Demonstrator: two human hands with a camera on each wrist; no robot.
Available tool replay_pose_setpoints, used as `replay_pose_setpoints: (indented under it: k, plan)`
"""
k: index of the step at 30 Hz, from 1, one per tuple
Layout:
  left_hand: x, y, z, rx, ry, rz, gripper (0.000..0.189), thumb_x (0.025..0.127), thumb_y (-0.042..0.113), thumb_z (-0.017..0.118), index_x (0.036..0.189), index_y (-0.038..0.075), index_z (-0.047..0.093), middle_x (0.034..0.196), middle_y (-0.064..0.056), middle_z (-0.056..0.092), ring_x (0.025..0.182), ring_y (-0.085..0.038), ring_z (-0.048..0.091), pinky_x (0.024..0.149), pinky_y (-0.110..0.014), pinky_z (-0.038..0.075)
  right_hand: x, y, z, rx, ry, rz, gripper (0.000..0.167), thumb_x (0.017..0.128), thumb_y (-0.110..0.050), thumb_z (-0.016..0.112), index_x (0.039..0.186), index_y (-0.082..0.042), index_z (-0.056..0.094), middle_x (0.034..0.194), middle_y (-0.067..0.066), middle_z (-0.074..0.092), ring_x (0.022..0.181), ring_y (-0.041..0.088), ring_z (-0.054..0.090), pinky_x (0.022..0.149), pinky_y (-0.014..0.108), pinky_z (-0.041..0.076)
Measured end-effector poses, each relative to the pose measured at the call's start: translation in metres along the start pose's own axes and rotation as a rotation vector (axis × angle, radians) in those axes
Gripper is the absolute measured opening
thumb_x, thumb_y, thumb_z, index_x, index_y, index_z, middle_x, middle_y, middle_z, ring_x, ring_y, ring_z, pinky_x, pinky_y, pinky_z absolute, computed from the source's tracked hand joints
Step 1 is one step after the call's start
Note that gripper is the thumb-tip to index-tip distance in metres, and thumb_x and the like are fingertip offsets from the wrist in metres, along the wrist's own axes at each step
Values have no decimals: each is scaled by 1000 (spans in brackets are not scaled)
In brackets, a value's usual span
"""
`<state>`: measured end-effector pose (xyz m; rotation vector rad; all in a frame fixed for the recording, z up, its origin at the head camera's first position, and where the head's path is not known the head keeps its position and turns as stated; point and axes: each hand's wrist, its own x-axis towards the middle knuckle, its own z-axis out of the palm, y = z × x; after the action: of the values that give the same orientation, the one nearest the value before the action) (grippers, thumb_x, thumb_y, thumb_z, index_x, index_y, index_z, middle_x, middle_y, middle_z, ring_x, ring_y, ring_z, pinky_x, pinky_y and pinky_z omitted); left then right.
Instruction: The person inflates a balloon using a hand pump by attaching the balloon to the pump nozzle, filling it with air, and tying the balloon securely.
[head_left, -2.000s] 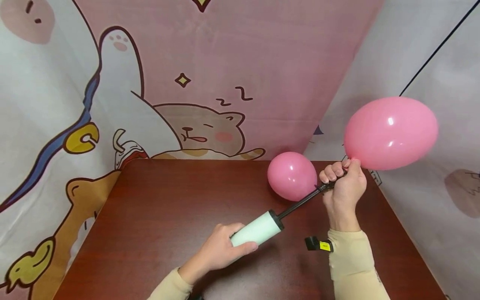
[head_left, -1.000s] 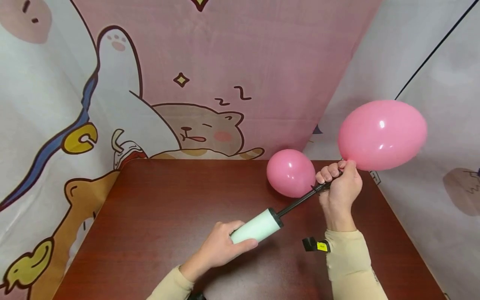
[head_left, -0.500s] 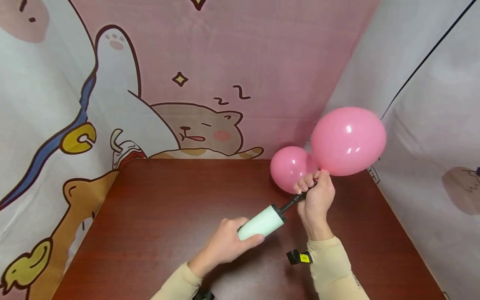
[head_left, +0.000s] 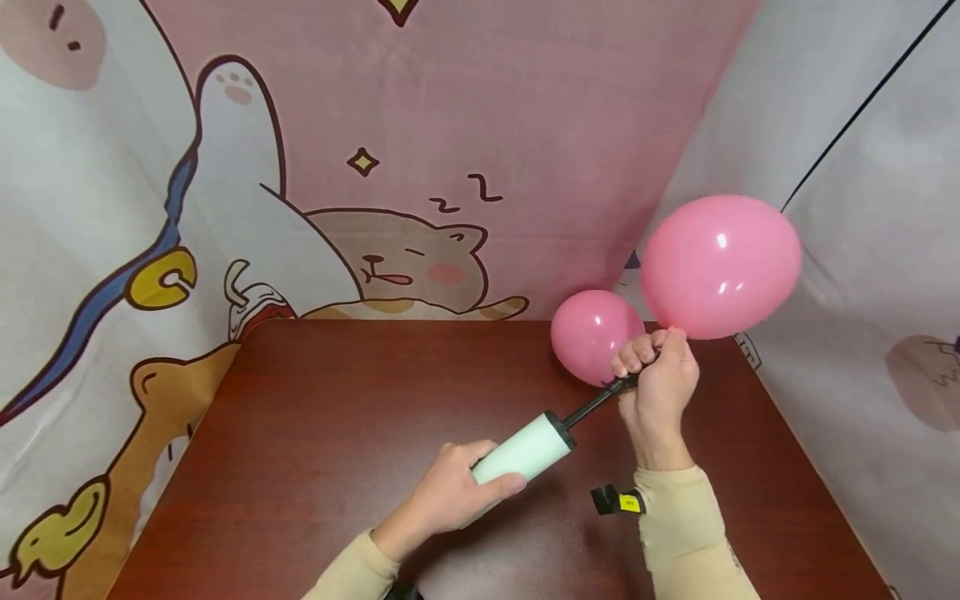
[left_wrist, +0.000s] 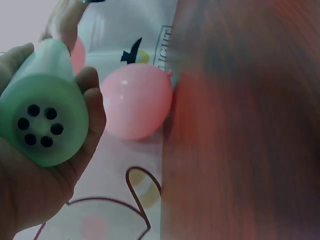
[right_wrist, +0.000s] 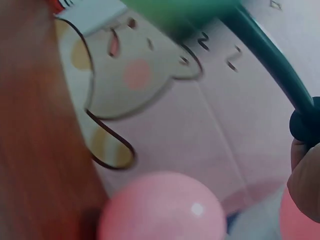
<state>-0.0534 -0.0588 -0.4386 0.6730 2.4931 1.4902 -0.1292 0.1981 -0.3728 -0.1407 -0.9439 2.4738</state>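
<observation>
My left hand (head_left: 457, 492) grips the mint-green barrel of a hand balloon pump (head_left: 525, 450). A thin black rod runs from the barrel up to my right hand (head_left: 660, 387), whose fingers curl round the pump's black far end. At the top of that fist, thumb and fingers pinch the neck of a large inflated pink balloon (head_left: 720, 267); the neck is mostly hidden. The left wrist view shows the barrel's round end (left_wrist: 42, 122) with several dark holes. A smaller, knotted pink balloon (head_left: 588, 333) sits near the table's back edge, partly behind the right hand.
Beneath both arms is a dark reddish-brown wooden table (head_left: 337, 417). Cartoon-printed cloth (head_left: 525, 100) hangs behind it, and pale cloth (head_left: 885, 250) on the right. A small black device with a yellow label (head_left: 626, 502) is strapped at the right wrist.
My right hand and the large balloon came left toward the barrel, shortening the exposed rod, then went partly back up and right. The left hand shifted only slightly; both grips stayed.
</observation>
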Motion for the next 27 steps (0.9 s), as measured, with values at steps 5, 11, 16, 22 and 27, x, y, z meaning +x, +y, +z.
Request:
replay_pose_setpoints:
  k: [5,11,16,22,27]
  plan:
    - [-8,-6,-8,1,-18,49,32,90,43,77,101,13,75,77,7,68,60,0,54,52,-22,47,18,-22,-4,70,19,-54,35,112,-16,41,79,-4,45,57,2,39,44,13,38,40,23,36]
    - [-2,-2,-5,64,2,40,36,88,48,77,98,14,75,73,11,64,57,1,50,50,-21,43,9,-4,-3,20,37,-2,37,113,-19,36,78,-9,43,57,-1,39,44,9,38,40,21,34]
    - [11,5,1,96,33,24,37,88,50,76,93,14,72,68,10,60,55,-1,49,49,-22,43,-17,29,0,-46,-9,77,37,114,-22,33,79,-11,40,59,-2,38,46,9,39,43,21,35]
    - [21,6,4,91,46,7,36,89,51,75,91,16,71,68,9,62,55,-3,51,51,-22,45,-27,42,3,-64,-13,60,35,113,-19,34,80,-11,41,60,-1,38,46,10,39,43,21,35]
    - [20,5,2,122,51,35,39,89,54,75,99,17,73,75,9,67,61,-3,54,55,-22,45,-13,26,1,-24,19,38,35,113,-20,35,81,-9,42,58,-1,39,44,11,39,42,22,36]
